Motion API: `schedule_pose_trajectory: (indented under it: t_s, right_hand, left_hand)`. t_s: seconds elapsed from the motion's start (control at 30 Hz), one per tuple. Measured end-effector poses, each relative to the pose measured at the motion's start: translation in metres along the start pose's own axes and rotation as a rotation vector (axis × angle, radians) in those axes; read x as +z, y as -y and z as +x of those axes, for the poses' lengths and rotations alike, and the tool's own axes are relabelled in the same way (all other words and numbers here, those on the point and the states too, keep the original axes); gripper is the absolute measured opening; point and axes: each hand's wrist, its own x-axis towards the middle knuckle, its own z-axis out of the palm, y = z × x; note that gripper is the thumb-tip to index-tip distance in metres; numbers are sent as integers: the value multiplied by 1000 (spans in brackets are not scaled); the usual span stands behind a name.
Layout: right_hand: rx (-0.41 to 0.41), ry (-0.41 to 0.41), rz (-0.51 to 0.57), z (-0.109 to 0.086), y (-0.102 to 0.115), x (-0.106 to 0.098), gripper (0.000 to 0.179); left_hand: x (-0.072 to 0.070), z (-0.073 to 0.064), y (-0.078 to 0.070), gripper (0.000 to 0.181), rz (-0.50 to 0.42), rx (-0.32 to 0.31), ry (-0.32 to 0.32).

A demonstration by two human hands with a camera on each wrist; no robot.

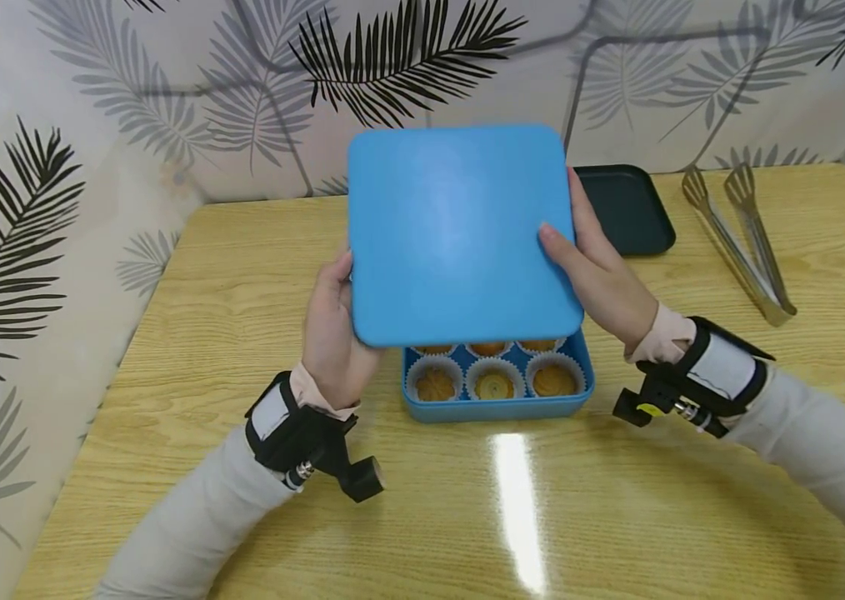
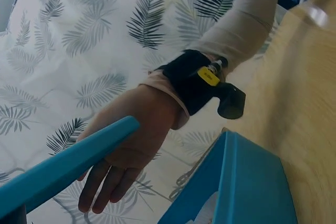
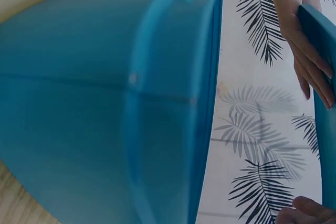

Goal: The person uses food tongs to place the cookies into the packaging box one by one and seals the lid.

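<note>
A flat blue lid (image 1: 463, 237) is raised and tilted over a blue box (image 1: 497, 409). My left hand (image 1: 334, 333) holds the lid at its left edge, its fingers partly hidden beneath. On the opposite edge my right hand (image 1: 606, 279) grips it, thumb on top and fingers underneath. Small baked treats (image 1: 495, 384) in white paper cups sit in the box's compartments; the back part of the box is hidden by the lid. In the left wrist view, the right hand's fingers stretch below the lid (image 2: 68, 169). Box walls (image 3: 79, 93) fill much of the right wrist view.
A dark green tray (image 1: 623, 208) lies behind the lid on the right. Metal tongs (image 1: 741, 242) rest on the wooden table (image 1: 242, 275) farther right. Leaf-patterned cloth (image 1: 190, 92) hangs behind the table and along its left side.
</note>
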Motion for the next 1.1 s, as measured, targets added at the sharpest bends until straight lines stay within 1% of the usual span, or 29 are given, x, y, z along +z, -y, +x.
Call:
schedule_pose_trajectory:
  t_s: [0.07, 0.13, 0.23, 0.3, 0.37, 0.4, 0.43, 0.53, 0.67, 0.8, 0.9, 1.0, 1.1]
  right_hand:
    - [13, -12, -26, -2, 1, -1, 67]
    - [14, -23, -48, -3, 2, -2, 67]
    - [14, -30, -83, -8, 4, -5, 67]
    - [8, -24, -115, -12, 4, -6, 67]
    - [12, -11, -149, -17, 2, -7, 68]
    - [21, -7, -168, -20, 1, -8, 68]
    - [32, 0, -183, -22, 0, -9, 68]
    - [64, 26, -234, -30, -6, -10, 70]
    - [136, 60, -314, -40, -14, -11, 72]
    - [212, 73, -361, -45, -22, -11, 76]
    - [241, 87, -366, -47, -28, -11, 78]
    - [259, 104, -381, -48, -33, -10, 78]
    - [265, 110, -402, -49, -35, -9, 78]
  left_hand:
    - [0, 1, 2, 50, 99, 25, -7]
    - [1, 1, 3, 54, 220, 39, -24]
    - [0, 1, 5, 59, 431, 19, -67]
    - [-3, -1, 7, 63, 562, 13, -62]
    - [-7, -3, 11, 66, 677, 11, -38]
    - [-9, -4, 13, 68, 728, 10, -18]
    - [-12, -6, 15, 70, 756, 3, 7]
    - [-20, -11, 22, 74, 810, -19, 86]
    - [-28, -17, 31, 77, 848, -81, 142]
    - [-33, -20, 37, 79, 860, -155, 166]
    - [-38, -21, 41, 80, 856, -207, 173]
    - [-41, -22, 44, 79, 864, -226, 179]
    - [-41, -22, 46, 78, 869, -223, 187]
